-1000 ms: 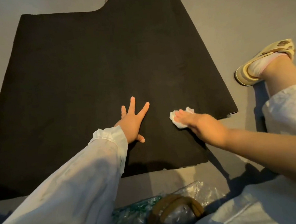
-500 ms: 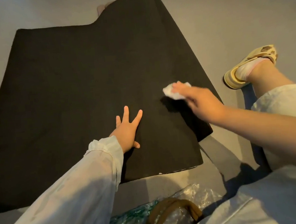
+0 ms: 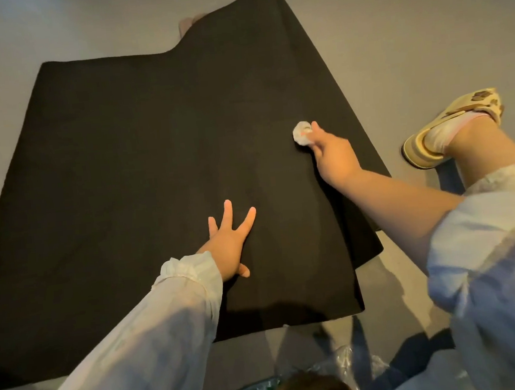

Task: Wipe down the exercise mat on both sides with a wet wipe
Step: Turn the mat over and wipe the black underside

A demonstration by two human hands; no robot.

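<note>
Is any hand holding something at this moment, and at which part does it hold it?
The right hand holds a crumpled wet wipe at its fingertips. The left hand holds nothing; it rests flat on the black mat.

Dim, warm indoor light. Soft shadows fall from the arms onto the grey floor at lower right. The black mat shows almost no texture. Wide-angle bending stretches the frame edges; the bottom edge is blurred.

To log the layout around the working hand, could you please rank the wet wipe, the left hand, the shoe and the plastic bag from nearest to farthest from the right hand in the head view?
1. wet wipe: held in the right hand, on the mat.
2. left hand: flat on the mat, nearer the person.
3. shoe: on the floor, right of the mat; too close to call against the left hand.
4. plastic bag: bottom edge, clearly farthest.
</note>
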